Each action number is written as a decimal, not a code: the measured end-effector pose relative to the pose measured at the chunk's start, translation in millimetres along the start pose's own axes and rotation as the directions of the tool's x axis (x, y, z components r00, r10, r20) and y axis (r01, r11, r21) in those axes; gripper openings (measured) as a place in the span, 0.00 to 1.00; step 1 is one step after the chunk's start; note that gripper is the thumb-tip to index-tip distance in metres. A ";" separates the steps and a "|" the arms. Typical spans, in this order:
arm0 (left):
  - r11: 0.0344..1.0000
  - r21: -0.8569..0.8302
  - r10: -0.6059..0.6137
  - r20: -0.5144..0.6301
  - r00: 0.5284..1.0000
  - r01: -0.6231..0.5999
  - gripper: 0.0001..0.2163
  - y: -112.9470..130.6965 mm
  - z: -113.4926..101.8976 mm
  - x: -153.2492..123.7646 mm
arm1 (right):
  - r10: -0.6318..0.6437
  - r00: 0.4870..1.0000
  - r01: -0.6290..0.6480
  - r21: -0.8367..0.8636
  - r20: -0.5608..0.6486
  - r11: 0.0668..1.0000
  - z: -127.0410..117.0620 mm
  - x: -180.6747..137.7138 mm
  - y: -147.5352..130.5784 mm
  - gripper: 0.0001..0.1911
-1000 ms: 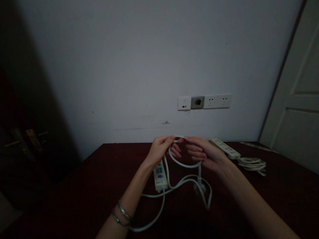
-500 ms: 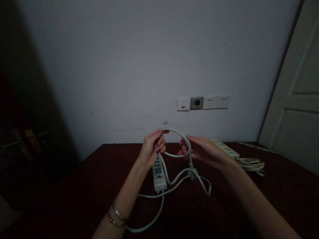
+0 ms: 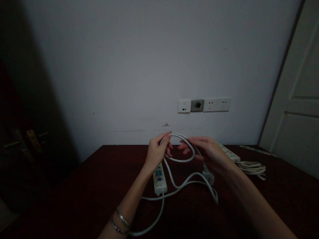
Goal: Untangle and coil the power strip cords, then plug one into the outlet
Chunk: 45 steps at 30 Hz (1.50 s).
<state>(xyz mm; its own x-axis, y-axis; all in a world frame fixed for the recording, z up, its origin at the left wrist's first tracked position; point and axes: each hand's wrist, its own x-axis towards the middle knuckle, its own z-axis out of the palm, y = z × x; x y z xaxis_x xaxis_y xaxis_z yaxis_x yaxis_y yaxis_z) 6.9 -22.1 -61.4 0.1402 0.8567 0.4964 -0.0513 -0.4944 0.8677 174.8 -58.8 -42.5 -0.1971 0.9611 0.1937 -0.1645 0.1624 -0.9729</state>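
Between my hands a white power cord (image 3: 182, 161) is bent into a round coil above the table. My left hand (image 3: 159, 150) pinches the coil's left side between thumb and fingers. On its right side, my right hand (image 3: 205, 149) grips the same cord, fingers curled behind the loop. The cord's plug (image 3: 208, 176) hangs just below my right hand. Beneath my left hand lies a white power strip (image 3: 160, 183) with blue sockets, partly covered by the hand. Loose cord trails from the strip and curves across the tabletop toward my left forearm.
A second white power strip (image 3: 230, 153) with a bundled cord (image 3: 252, 168) lies to the right, partly behind my right hand. The dark red table (image 3: 98, 185) meets a wall with several socket plates (image 3: 215, 105). A pale door (image 3: 310, 123) stands at the right.
My left hand has shifted slightly right along the coil, which now shows doubled strands on top. The plug has swung right and a little lower with my right hand.
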 end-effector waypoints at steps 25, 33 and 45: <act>0.967 0.199 -0.254 0.687 0.681 0.159 0.12 35.2 -34.4 -9.5 | -0.076 0.971 0.114 0.157 -0.228 0.981 -56.5 6.5 -11.7 0.09; 0.942 0.316 -0.154 0.701 0.697 -0.109 0.11 50.1 -22.1 -21.7 | 0.119 0.987 -0.126 0.064 0.110 0.990 -14.0 -8.1 -10.1 0.11; 0.769 0.541 0.406 0.000 0.914 -0.342 0.10 56.2 -5.3 -26.8 | 0.091 0.960 -0.082 -0.044 0.265 0.996 1.0 -19.3 -13.2 0.19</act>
<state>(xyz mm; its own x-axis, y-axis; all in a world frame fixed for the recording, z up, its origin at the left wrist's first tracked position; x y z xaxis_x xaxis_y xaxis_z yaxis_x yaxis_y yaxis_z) -5.0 -72.1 -25.8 0.1077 0.5819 0.8061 0.4472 -0.7525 0.4834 179.8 -79.7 -33.2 -0.4601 0.8782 0.1305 -0.1046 0.0923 -0.9902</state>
